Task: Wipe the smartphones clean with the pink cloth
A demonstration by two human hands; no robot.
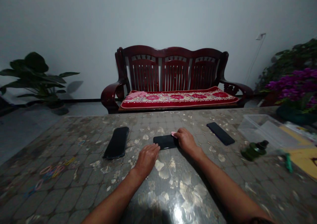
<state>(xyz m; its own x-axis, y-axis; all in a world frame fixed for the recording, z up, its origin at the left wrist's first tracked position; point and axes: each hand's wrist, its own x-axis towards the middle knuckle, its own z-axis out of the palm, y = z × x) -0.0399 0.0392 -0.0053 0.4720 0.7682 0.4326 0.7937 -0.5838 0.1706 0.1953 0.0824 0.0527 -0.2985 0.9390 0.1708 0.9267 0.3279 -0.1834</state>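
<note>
Facing a pale wall [158, 16] on the far side, with one dark red wooden bench [143, 68] standing before it and showing three slatted back panels. Spreading along the seat, one red floral runner [178, 97], with one piece of pink fabric [136, 94] lying at its left end. Flanking the bench, one leafy plant [37, 70] to the left and one bushy plant [292, 60] to the right, with one bunch of purple flowers [296, 85] blooming nearer on the right.

Showing markings too blurred to read on one yellow piece [300, 159] at the right edge of the patterned tabletop [84, 191]. Counting three dark, phone-like slabs there: one black phone [165, 142] lying crosswise in the middle, one left slab [116, 143], one right slab [220, 133].

Resting the left hand [148, 156] on the black phone's near left end, fingers pressed together, leaving the thumb's hold hidden. Pinching one small pink cloth [174, 134] between the fingers of the right hand [187, 141], touching the phone's far right end.

Standing farther right, one green bottle [252, 152] near one clear plastic box [262, 133], with one small green item [288, 163] lying nearer. Scattering over the left side, several coloured bands [53, 171], overlapping too much for an exact count.
</note>
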